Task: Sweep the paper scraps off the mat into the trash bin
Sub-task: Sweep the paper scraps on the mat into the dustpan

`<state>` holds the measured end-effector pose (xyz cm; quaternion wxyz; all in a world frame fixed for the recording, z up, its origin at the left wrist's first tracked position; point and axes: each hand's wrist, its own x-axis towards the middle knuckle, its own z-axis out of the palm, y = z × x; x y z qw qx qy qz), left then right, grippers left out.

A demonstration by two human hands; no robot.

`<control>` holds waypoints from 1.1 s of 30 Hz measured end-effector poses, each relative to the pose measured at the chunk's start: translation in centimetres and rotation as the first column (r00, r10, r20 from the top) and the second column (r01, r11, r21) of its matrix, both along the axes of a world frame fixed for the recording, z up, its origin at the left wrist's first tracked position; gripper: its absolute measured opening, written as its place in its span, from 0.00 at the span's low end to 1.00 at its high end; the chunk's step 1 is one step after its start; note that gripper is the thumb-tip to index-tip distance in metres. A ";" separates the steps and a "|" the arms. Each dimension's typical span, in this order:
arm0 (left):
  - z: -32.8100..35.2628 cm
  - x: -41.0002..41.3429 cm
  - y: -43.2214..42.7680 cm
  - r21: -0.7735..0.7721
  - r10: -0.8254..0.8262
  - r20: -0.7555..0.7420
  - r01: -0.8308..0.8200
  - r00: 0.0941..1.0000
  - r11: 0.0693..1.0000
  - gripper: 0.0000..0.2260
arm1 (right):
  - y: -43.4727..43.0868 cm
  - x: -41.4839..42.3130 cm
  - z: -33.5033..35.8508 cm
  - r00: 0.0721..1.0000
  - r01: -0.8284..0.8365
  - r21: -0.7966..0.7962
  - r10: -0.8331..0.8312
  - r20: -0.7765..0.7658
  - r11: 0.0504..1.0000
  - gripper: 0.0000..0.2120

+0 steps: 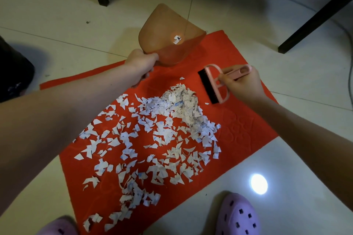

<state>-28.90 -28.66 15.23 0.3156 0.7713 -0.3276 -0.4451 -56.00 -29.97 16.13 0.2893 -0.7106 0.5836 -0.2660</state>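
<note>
Fingers (228,81) of your right hand (243,87) clench the pink brush (208,87) handle; your left hand (140,63) grips the dustpan (168,44). Paper scraps (152,129), mid-frame, are featherlight: sweep gently.

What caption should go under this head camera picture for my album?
Left hand holds a dustpan, right hand a pink brush, beside paper scraps on a red mat.

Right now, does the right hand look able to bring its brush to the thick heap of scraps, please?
Probably yes: the right hand holds the brush just beside the heap, with only bare mat between them.
</note>
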 end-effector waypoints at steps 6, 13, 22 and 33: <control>0.0 -0.5 -0.2 -0.009 -0.010 -0.023 0.010 1.000 1.000 0.09 | -0.2 0.0 -2.3 0.963 -0.040 0.145 0.077 -0.259 0.989 0.07; -0.2 0.4 0.0 -0.008 0.008 -0.020 -0.008 1.000 1.000 0.09 | -1.6 1.7 -0.1 0.997 -0.061 0.023 0.060 0.057 0.998 0.05; 0.0 2.9 0.5 -0.016 0.080 -0.012 -0.080 0.997 0.997 0.09 | -4.9 5.7 -0.7 0.876 -0.241 0.102 0.262 -0.405 0.965 0.14; 0.5 4.9 0.8 -0.008 0.133 -0.025 -0.133 0.991 0.991 0.09 | -4.6 6.6 2.7 0.866 -0.416 0.041 0.410 -0.286 0.908 0.09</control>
